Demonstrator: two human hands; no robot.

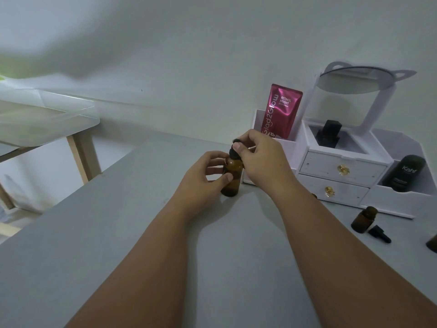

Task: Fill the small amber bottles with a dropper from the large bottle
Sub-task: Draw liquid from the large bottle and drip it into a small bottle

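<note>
A large amber bottle [232,178] stands upright on the grey table [118,233], near its far edge. My left hand [203,176] wraps around the bottle's body from the left. My right hand [257,157] pinches the black dropper cap [234,151] on the bottle's neck from above. A small amber bottle [363,220] stands uncapped to the right, with a loose black dropper cap [379,234] lying beside it. Another amber bottle [432,242] is cut off by the right edge.
A white cosmetics organiser [343,169] with two drawers and a round mirror [359,79] stands at the back right, holding a pink pouch [281,110], a black bottle [328,133] and a dark tube [405,172]. A clear plastic box [42,114] rests on a wooden stand to the left.
</note>
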